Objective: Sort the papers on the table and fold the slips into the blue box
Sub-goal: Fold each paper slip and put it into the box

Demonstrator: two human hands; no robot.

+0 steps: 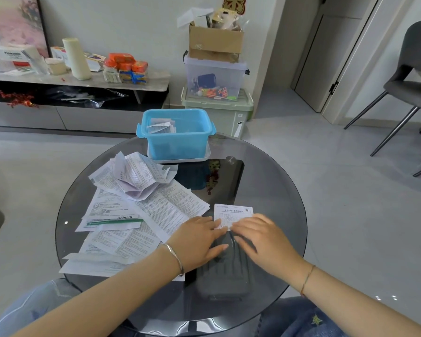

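A small white printed slip (233, 212) lies flat on the round dark glass table (272, 181). My left hand (199, 239) and my right hand (263, 237) lie side by side on its near edge, fingers stretched out and pressing it down. The slip's lower part is hidden under my fingers. The blue box (178, 135) stands at the table's far side on its white lid (180, 158), with several folded slips (161, 126) inside at its left. A loose pile of printed papers (131, 210) covers the table's left half, crumpled ones on top.
My knees in blue jeans (301, 319) are under the near table edge. Stacked storage bins and a cardboard box (215, 76) stand behind the table. A low cabinet (78, 93) with clutter runs along the left wall. A grey chair (413, 81) stands at the right.
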